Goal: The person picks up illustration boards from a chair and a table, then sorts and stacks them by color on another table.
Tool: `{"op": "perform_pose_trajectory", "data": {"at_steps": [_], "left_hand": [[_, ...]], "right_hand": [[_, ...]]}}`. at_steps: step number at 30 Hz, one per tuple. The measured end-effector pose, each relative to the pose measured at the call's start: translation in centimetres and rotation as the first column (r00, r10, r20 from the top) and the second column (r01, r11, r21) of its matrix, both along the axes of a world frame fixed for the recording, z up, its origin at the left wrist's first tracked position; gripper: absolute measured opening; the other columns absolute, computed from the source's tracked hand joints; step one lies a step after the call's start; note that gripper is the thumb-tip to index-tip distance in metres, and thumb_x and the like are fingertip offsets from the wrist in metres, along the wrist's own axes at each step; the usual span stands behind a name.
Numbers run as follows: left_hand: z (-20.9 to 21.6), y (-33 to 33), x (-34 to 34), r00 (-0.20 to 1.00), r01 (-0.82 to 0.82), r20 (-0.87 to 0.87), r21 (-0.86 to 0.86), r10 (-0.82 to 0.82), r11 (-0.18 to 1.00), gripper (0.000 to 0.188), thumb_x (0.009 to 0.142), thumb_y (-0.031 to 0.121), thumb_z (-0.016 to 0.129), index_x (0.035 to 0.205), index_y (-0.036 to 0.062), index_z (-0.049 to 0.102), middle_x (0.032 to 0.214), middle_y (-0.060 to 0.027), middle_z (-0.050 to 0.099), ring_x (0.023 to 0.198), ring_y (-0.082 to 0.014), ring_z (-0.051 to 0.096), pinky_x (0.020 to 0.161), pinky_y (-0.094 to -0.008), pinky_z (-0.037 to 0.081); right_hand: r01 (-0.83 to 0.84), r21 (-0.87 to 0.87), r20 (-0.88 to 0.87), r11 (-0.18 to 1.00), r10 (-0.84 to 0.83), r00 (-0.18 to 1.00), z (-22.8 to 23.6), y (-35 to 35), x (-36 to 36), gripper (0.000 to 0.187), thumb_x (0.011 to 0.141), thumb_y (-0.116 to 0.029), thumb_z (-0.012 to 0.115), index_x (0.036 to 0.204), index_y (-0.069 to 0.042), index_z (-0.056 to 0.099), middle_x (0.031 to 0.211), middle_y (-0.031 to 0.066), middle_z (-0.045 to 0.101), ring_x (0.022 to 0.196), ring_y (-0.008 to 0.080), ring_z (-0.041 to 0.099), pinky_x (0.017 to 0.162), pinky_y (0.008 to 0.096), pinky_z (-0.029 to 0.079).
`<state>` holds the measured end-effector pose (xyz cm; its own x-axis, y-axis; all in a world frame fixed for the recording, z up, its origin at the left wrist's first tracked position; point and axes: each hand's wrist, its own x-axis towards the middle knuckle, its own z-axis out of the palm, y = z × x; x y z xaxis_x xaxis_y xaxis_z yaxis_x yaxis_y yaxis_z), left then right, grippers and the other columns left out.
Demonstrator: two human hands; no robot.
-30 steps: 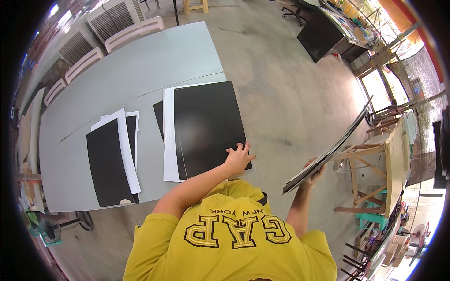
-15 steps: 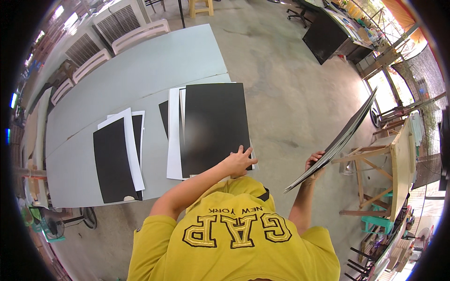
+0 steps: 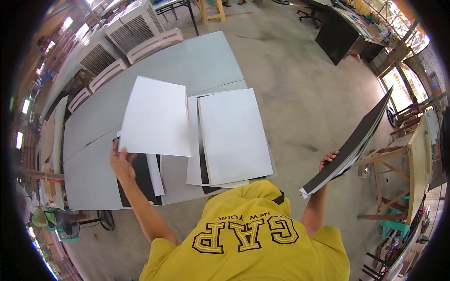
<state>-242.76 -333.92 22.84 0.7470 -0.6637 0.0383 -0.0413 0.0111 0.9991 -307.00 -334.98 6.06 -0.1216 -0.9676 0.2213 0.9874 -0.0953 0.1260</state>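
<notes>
My left hand [image 3: 123,161] is closed on the lower left corner of a white sheet [image 3: 154,117], thumb on its upper face. This sheet hangs tilted over the table, partly covering a left pile with a black sheet [image 3: 136,175] and white edges. To its right lies another pile, topped by a white sheet [image 3: 236,136], with black and white edges sticking out beneath. Off the table's right side, my right hand [image 3: 327,161] grips a stack of black and white sheets [image 3: 351,145], held slanted. The fingers behind that stack are partly hidden.
The piles lie on a pale grey table [image 3: 206,56], a seam running across its top. White chairs [image 3: 154,44] line its far side. A wooden trestle frame [image 3: 389,173] stands to my right, a black desk [image 3: 340,42] at the far right, and a fan [image 3: 105,220] near the lower left.
My left hand has moved left from the right pile and now carries a white-faced sheet. The right pile's top has gone from black to white. The right hand's stack now shows more black face.
</notes>
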Motion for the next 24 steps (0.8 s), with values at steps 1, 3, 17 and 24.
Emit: {"op": "perform_pose_trajectory", "data": {"at_steps": [1,3,17,24], "left_hand": [[-2.3,0.8,1.0,0.996,0.010,-0.093,-0.008,-0.010,1.000,0.038,0.083,-0.003,0.040,0.120,0.0007,0.040,0.107,-0.0117,0.053,0.087,-0.0216,0.059,0.058,-0.0313,0.055],[-7.8,2.6,3.6,0.965,-0.015,-0.258,0.102,0.041,0.995,0.038,0.082,-0.005,0.040,0.119,0.0013,0.039,0.107,-0.0118,0.052,0.088,-0.0230,0.058,0.061,-0.0357,0.056],[-16.4,6.8,2.8,0.859,-0.039,-0.508,0.057,0.063,0.998,0.036,0.079,-0.010,0.042,0.113,0.0020,0.043,0.103,-0.0120,0.053,0.086,-0.0230,0.058,0.065,-0.0377,0.056],[0.4,3.2,-4.1,0.949,0.292,0.103,0.061,-0.297,0.955,0.031,0.078,-0.007,0.046,0.106,0.0032,0.054,0.096,-0.0073,0.059,0.087,-0.0168,0.058,0.065,-0.0287,0.052]], "right_hand": [[0.011,-0.002,-0.002,1.000,-0.011,1.000,0.0,-0.2,0.4,0.030,0.080,-0.013,0.057,0.105,0.002,0.050,0.099,0.0134,0.055,0.084,0.0236,0.055,0.070,0.0311,0.047],[0.024,-0.008,-0.012,1.000,-0.024,1.000,0.8,-0.7,1.2,0.030,0.080,-0.014,0.057,0.105,0.002,0.050,0.100,0.0137,0.054,0.084,0.0232,0.055,0.070,0.0307,0.047],[-0.009,-0.002,-0.075,1.000,0.009,0.997,0.7,-2.1,1.0,0.049,0.073,-0.025,0.064,0.110,0.002,0.047,0.103,0.0143,0.051,0.088,0.0231,0.050,0.075,0.0305,0.042],[-0.040,0.136,-0.086,0.990,0.052,0.995,2.7,-2.1,2.8,0.032,0.080,-0.017,0.055,0.104,0.003,0.049,0.097,0.0123,0.054,0.084,0.0215,0.052,0.070,0.0297,0.044]]}}
